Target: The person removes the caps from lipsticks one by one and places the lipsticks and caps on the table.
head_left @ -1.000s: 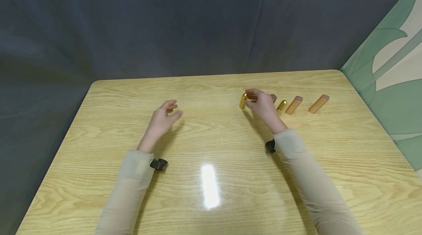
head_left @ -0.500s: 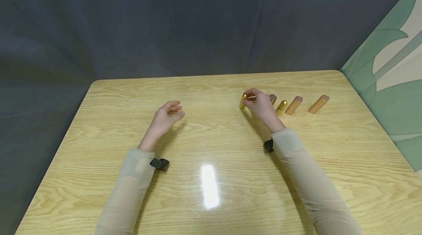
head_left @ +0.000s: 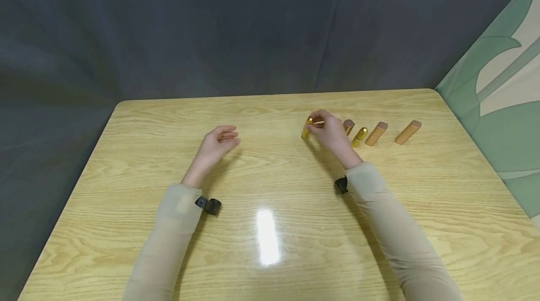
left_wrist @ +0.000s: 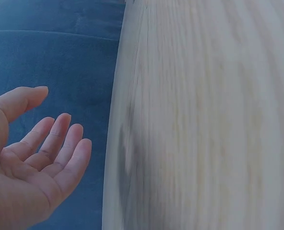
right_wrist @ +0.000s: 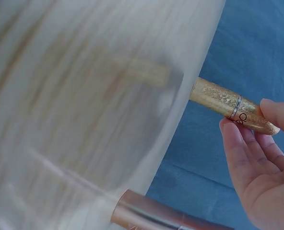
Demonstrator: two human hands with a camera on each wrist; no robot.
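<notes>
My right hand (head_left: pixel 331 136) pinches a gold lipstick tube (right_wrist: pixel 216 99) by its rounded top end, between thumb and fingertips. In the head view this gold lipstick (head_left: pixel 304 133) is upright with a slight tilt, its base close to the tabletop. A copper-coloured tube (head_left: pixel 348 125) stands just right of that hand, partly hidden behind it, and another gold lipstick (head_left: pixel 359 137) stands beside it. My left hand (head_left: pixel 213 147) hovers over the left half of the table with nothing in it. In the left wrist view the left hand (left_wrist: pixel 46 165) shows loosely bent fingers, thumb apart.
Two more copper-coloured tubes, a nearer one (head_left: pixel 376 134) and one farther right (head_left: pixel 408 132), stand in the same row. The wood-grain table (head_left: pixel 261 179) ends at a dark blue curtain (head_left: pixel 219 29). A green-patterned panel (head_left: pixel 506 99) borders its right side.
The right hand has drawn slightly left with the gold lipstick, showing more of the copper-coloured tube behind it. My left hand has drifted a little to the right.
</notes>
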